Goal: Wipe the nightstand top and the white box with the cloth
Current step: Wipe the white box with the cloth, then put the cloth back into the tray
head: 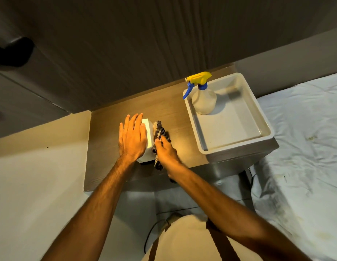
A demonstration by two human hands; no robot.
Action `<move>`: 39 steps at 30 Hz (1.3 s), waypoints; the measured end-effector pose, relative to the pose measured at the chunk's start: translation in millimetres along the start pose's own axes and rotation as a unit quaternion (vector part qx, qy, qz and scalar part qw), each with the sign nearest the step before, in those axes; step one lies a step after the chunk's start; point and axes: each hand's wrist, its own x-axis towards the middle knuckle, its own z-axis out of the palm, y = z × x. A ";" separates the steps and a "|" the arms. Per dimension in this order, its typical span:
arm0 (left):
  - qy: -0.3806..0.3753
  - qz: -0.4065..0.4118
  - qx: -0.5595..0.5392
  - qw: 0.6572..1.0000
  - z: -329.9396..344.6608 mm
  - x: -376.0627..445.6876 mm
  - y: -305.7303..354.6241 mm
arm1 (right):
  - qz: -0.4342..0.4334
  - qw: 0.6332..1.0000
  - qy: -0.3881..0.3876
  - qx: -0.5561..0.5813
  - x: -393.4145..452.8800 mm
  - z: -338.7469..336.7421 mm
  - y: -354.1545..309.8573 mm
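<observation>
A small white box (148,134) stands on the wooden nightstand top (111,129). My left hand (132,137) lies flat on the box's top and left side, fingers spread, holding it steady. My right hand (166,150) presses a dark checked cloth (160,131) against the box's right side. The cloth hangs down past my right wrist toward the nightstand's front edge. Most of the box's top is hidden under my left hand.
A white plastic tub (258,113) sits on the right part of the nightstand, with a spray bottle (203,98) with a yellow and blue trigger standing inside it. A bed with a white sheet (305,138) lies to the right. A padded headboard wall rises behind.
</observation>
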 end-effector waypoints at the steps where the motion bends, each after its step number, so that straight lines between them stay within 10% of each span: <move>1: -0.004 0.000 0.001 1.000 -0.3 0.3 -0.4 | -0.026 1.000 0.002 0.010 -5.1 2.9 -1.4; 19: -0.005 -0.002 0.001 1.000 0.0 0.4 3.1 | 0.016 0.994 0.094 0.052 -26.5 2.5 -9.1; 26: 0.002 0.023 -0.070 0.997 -4.7 -3.7 -4.0 | -0.095 0.974 -0.028 0.206 -76.1 -31.4 -71.1; 34: 0.229 0.111 -0.074 0.964 -3.1 -25.6 38.8 | -0.221 0.914 0.240 -0.240 -67.0 -210.3 -63.0; 39: 0.084 0.167 -0.188 0.964 49.3 -48.1 105.3 | -0.105 0.848 0.263 -0.448 -6.4 -237.3 -38.9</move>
